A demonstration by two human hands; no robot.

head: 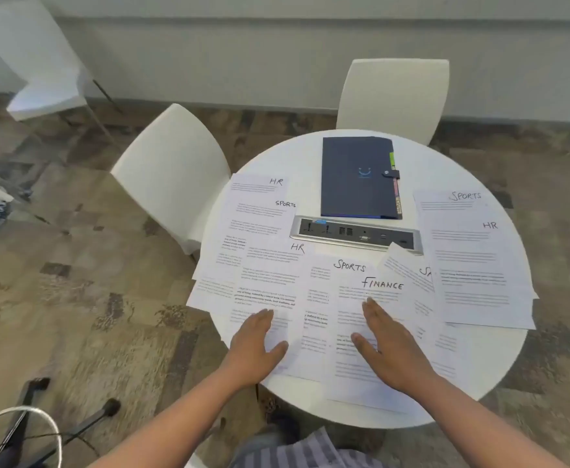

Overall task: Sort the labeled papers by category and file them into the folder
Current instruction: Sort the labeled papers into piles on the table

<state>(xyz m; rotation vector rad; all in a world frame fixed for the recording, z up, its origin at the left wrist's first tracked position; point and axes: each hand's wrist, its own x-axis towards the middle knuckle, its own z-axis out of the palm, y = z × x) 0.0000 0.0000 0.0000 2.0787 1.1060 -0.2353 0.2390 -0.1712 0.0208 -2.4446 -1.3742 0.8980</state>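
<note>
Several printed sheets with handwritten labels lie spread over a round white table (499, 376). A sheet marked FINANCE (361, 376) is nearest me, overlapping a SPORTS sheet (320, 288). An HR sheet (270, 282) sits to its left, with more HR and SPORTS sheets at the far left and right. A dark blue folder (357, 177) lies closed at the back, coloured tabs along its right edge. My left hand (253, 346) hovers flat over the HR sheet's lower part. My right hand (388, 346) is flat over the FINANCE sheet, fingers straight.
A grey power and socket strip (354, 233) is set into the table's middle, between the folder and the papers. White chairs stand at the table's left (165, 170) and back (391, 96). A black stand base and cable lie on the carpet at the lower left.
</note>
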